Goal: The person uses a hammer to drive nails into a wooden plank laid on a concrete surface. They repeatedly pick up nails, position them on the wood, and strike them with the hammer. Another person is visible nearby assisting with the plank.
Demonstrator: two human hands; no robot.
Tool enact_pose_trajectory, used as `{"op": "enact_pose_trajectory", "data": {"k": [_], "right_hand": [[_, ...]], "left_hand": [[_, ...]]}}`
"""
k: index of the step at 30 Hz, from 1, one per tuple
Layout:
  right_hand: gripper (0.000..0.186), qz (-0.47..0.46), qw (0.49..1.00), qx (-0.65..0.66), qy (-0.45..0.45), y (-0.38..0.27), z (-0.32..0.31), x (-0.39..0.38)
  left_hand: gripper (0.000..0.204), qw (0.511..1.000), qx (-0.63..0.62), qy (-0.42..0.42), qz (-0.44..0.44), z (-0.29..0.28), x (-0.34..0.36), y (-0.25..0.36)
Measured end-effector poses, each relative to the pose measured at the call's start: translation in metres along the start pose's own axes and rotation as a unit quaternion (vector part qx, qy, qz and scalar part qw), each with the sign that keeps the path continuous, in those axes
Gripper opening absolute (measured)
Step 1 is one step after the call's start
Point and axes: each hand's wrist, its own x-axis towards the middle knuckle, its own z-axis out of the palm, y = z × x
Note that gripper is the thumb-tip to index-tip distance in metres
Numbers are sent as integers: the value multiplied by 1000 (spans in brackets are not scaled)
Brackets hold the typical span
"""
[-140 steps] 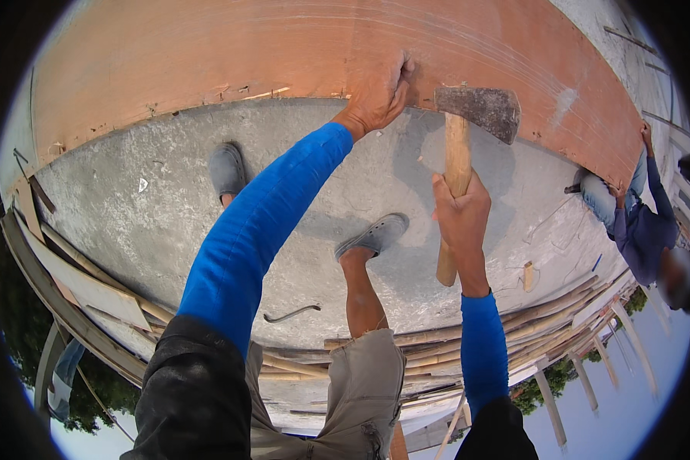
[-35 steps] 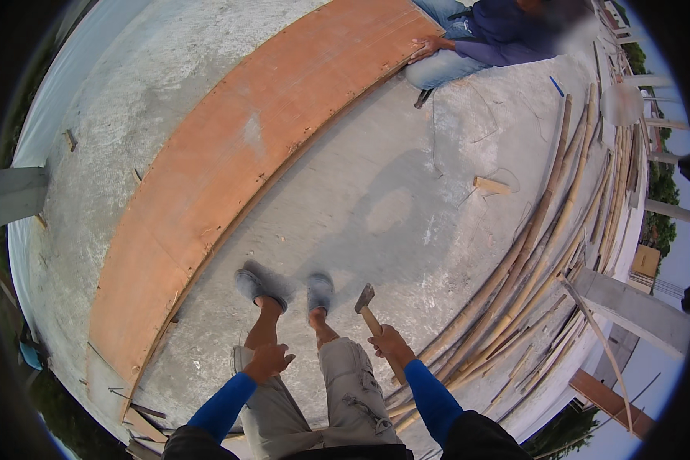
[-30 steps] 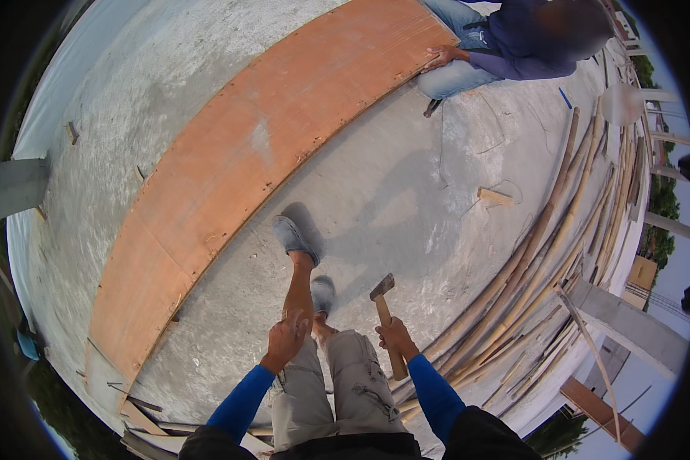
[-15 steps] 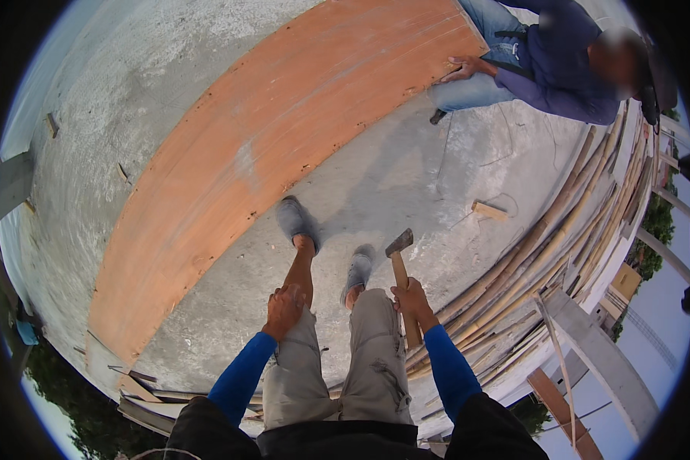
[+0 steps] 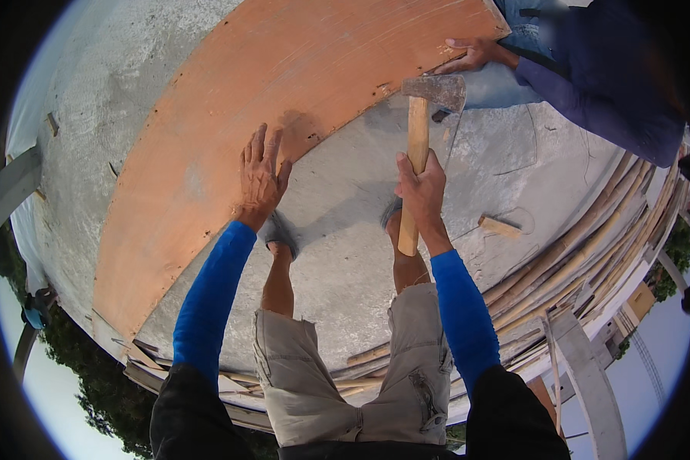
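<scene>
My right hand (image 5: 420, 186) grips the wooden handle of a hammer (image 5: 429, 115), its rusty grey head raised near the edge of a long orange plywood sheet (image 5: 230, 115). My left hand (image 5: 261, 176) is spread flat, fingers apart, over the edge of that sheet and holds nothing. Both arms wear blue sleeves. My feet in grey shoes stand on the concrete slab (image 5: 345, 261) just below the hands.
Another person in a dark blue top (image 5: 590, 84) crouches at the far end with a hand (image 5: 471, 55) on the plywood. A small wood block (image 5: 500, 225) lies on the concrete. Stacked timber strips (image 5: 583, 261) line the slab's right edge, with a drop beyond.
I have bent down toward the plywood. My left hand reached out onto the sheet's edge, and my right hand lifted the hammer up in front of me.
</scene>
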Motion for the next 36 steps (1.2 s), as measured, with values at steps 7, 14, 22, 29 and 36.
{"op": "enact_pose_trajectory", "data": {"k": [7, 14, 22, 29, 36], "right_hand": [[32, -3, 999, -27, -25, 12, -25, 57], [33, 102, 994, -3, -33, 46, -51, 19], [34, 172, 985, -7, -29, 66, -68, -23], [35, 170, 985, 19, -36, 63, -60, -28], [37, 186, 978, -37, -81, 54, -67, -22]], "left_hand": [[99, 996, 15, -20, 91, 87, 121, 47], [108, 994, 70, -76, 34, 100, 122, 62], [108, 993, 88, -71, 25, 100, 122, 71], [108, 994, 86, -67, 23, 100, 121, 73], [106, 992, 105, -74, 23, 103, 118, 74]]}}
